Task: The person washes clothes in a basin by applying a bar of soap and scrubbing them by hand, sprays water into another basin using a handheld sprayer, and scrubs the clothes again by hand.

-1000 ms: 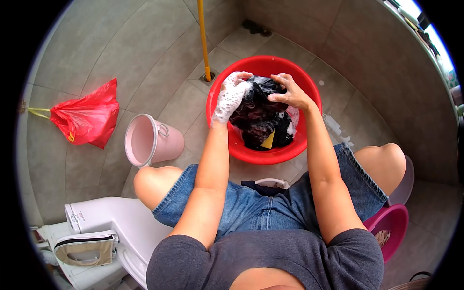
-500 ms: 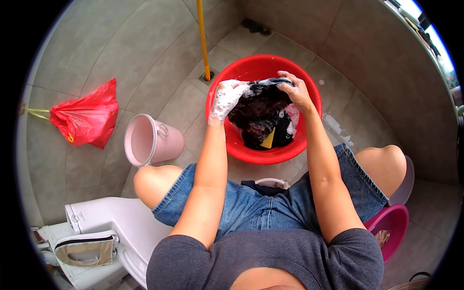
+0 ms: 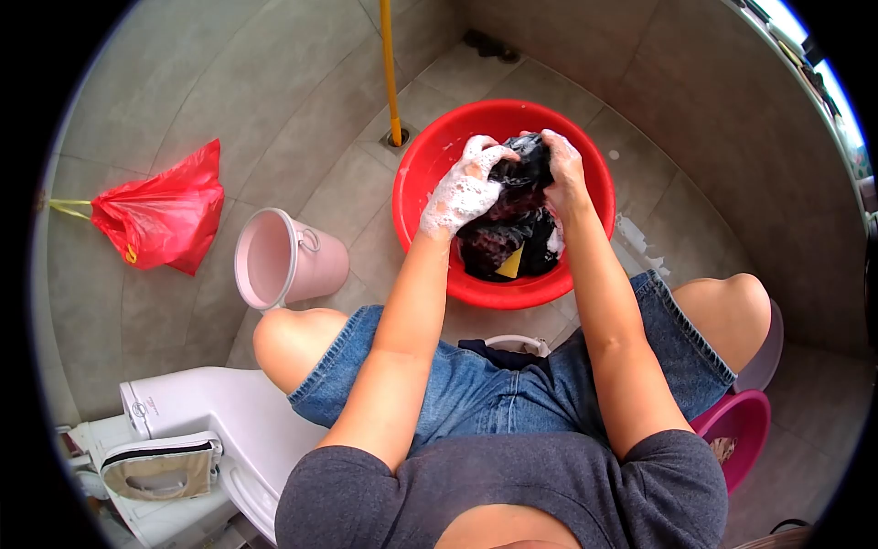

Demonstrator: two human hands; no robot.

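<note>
Over the red basin (image 3: 421, 210) both my hands grip a wet black cloth (image 3: 523, 188), bunched up between them. My left hand (image 3: 464, 190), coated in white suds, has its fingers curled on the cloth's left side. On the right side my right hand (image 3: 562, 169) holds it, fingers bent around the fabric. Below, more dark laundry (image 3: 489, 247) lies in the basin, with a flat yellow piece (image 3: 509, 263) on it. A bit of pinkish, sudsy fabric shows near my right wrist. What kind of garment I hold cannot be made out.
A pink bucket (image 3: 315, 265) stands left of the basin, and a red plastic bag (image 3: 165, 215) hangs on the wall. A yellow pole (image 3: 390, 73) rises from a floor drain. The toilet (image 3: 201, 393) is at lower left, a magenta tub (image 3: 752, 435) at lower right.
My hands have come closer together, the left moving right. The black cloth, stretched between them before, is now bunched up.
</note>
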